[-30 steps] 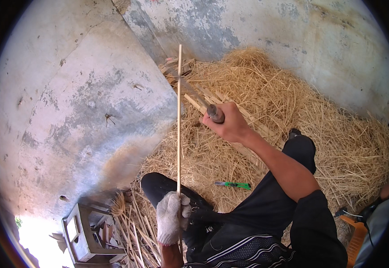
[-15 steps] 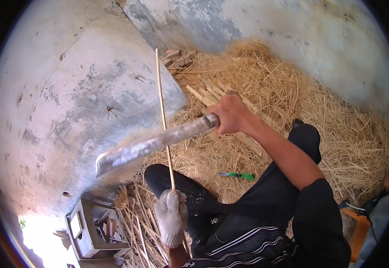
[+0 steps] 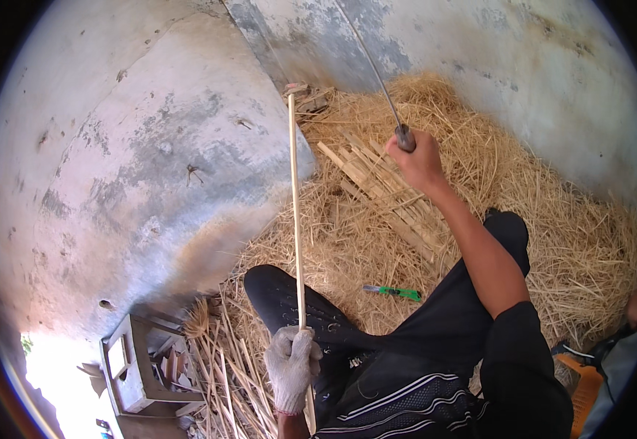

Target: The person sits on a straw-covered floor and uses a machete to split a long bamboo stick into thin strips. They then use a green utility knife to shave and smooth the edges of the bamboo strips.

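Note:
My left hand (image 3: 291, 366), in a pale knit glove, is closed around the lower part of a long pale bamboo strip (image 3: 295, 212). The strip stands nearly upright above my bent left knee, its top reaching toward the wall corner. Bare, my right hand (image 3: 422, 162) grips the dark handle of a machete (image 3: 405, 139). Its blade shows almost edge-on as a thin line, slanting up and left to the top of the view. Strip and blade are apart. Between my legs a green utility knife (image 3: 399, 293) lies on the shavings.
Split bamboo slats (image 3: 391, 197) lie beneath my right arm on heaped shavings (image 3: 552, 219). A stained wall (image 3: 150, 161) rises close on the left. At lower left are a tipped stool (image 3: 139, 366) and many thin strips (image 3: 223, 373). Someone's sleeve (image 3: 629, 366) and an orange object (image 3: 585, 388) show at right.
My right hand has swung the machete up and right, away from the strip it crossed in view; the blade has turned from broadside to edge-on. My gloved hand has shifted slightly right and down with the strip.

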### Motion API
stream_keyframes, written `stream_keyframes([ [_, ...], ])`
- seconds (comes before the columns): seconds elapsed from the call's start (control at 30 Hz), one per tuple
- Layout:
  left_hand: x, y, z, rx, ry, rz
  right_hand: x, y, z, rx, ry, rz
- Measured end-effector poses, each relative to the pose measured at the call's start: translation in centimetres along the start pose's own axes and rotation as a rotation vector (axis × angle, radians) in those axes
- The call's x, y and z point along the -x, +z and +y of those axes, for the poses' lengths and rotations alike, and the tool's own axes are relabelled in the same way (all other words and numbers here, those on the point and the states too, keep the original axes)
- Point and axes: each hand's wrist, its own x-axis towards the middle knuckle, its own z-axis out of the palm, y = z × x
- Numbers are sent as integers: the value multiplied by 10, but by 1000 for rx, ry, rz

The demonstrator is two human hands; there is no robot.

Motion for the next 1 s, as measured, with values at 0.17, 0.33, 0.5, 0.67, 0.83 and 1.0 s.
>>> stream_keyframes([
  [0.17, 0, 5, 4, 40, 66, 50, 11, -12, -15, 31, -211, -100],
  [0.33, -2, 10, -1, 54, 78, 24, 16, -18, -31, 38, -392, -66],
  [0.5, -1, 15, 4, 9, 53, 18, 16, -15, -29, 68, -341, -58],
  [0.67, -18, 10, 16, 1, 154, 67, 14, -13, -29, 93, -303, -51],
  [0.83, -69, -28, 67, -90, 625, 324, 13, -20, -30, 69, -237, -29],
  [1.0, -92, -77, 140, -36, 949, 542, 13, -20, -29, 70, -229, 2],
])
